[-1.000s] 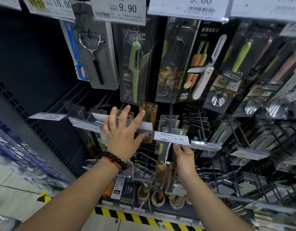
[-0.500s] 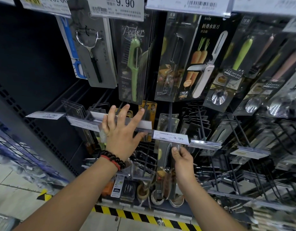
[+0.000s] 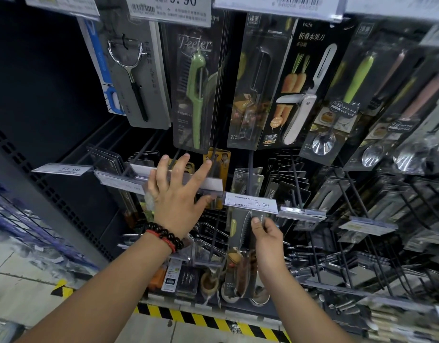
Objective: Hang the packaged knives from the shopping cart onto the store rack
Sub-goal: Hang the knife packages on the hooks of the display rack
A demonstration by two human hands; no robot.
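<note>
Right hand: right hand (image 3: pixel 266 240), lower centre of the frame, pinches the packaged knife (image 3: pixel 240 253) by its right edge, thumb on the front of the pack, the other fingers curled behind it.
Packaged knife: a long dark pack with a serrated blade showing through the front and a brown handle lower down; it hangs upright just under the white price tag (image 3: pixel 251 203) reading 9.90, at centre frame. Whether its hole sits on the peg I cannot tell; the tag hides the top of the pack.
Left hand: left hand (image 3: pixel 177 196), centre left, is spread flat with straight, splayed fingers, pressing against a clear label strip (image 3: pixel 139 173) on the neighbouring pegs; it grips nothing.
Wrist: a string of black beads and a red cord (image 3: pixel 164 237) sit on the left wrist.
Store rack: dark store rack (image 3: pixel 362 246) with many long black pegs fills the right and centre; more dark packs hang in rows to the right of the knife.
Upper row: a metal peeler (image 3: pixel 129 78) on a grey card at upper left, a green peeler (image 3: pixel 197 100) beside it, a folding fruit knife (image 3: pixel 305 95) with carrots printed on its pack at upper centre, and spoons (image 3: pixel 324 142) in packs to the upper right.
Floor: yellow and black hazard tape (image 3: pixel 206 318) runs along the rack's foot at the bottom of the frame.
</note>
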